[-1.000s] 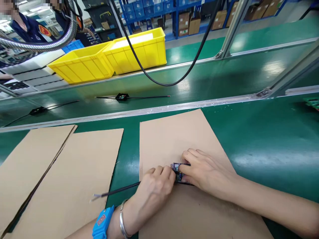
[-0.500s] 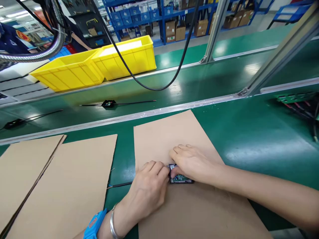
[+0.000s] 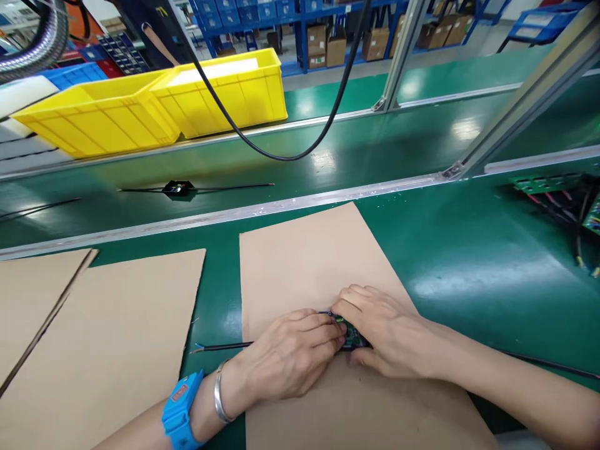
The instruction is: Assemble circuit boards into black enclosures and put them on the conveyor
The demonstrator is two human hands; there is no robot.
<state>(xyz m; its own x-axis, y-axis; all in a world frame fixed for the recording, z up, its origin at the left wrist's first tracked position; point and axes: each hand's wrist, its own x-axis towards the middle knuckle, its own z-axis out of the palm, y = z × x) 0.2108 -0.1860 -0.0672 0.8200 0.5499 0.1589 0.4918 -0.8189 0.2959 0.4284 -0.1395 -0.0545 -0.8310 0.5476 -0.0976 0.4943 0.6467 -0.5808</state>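
A small green circuit board in a black case (image 3: pixel 355 339) lies on a cardboard sheet (image 3: pixel 300 262), partly covered by both hands. My left hand (image 3: pixel 300 351) is closed over the left end of the case, its fingertips on the board. Around the right end wraps my right hand (image 3: pixel 382 331), thumb on the near side and fingers on the far side. A black cable (image 3: pixel 222 346) with stripped wire ends sticks out to the left from under my left hand. Another black cable (image 3: pixel 548 360) runs to the right behind my right forearm.
Cardboard sheets (image 3: pixel 135 312) lie at the left. Beyond a metal rail (image 3: pixel 281 205), a similar cabled unit (image 3: pixel 179 189) lies on the green surface. Yellow bins (image 3: pixel 225 100) stand farther back, and a black cable loop (image 3: pixel 290 156) hangs in front. Wired circuit boards (image 3: pixel 548 183) sit at the right.
My left hand has moved right and flattened over the case. My right thumb has gone from on top of the board to the case's near side. The view has shifted slightly.
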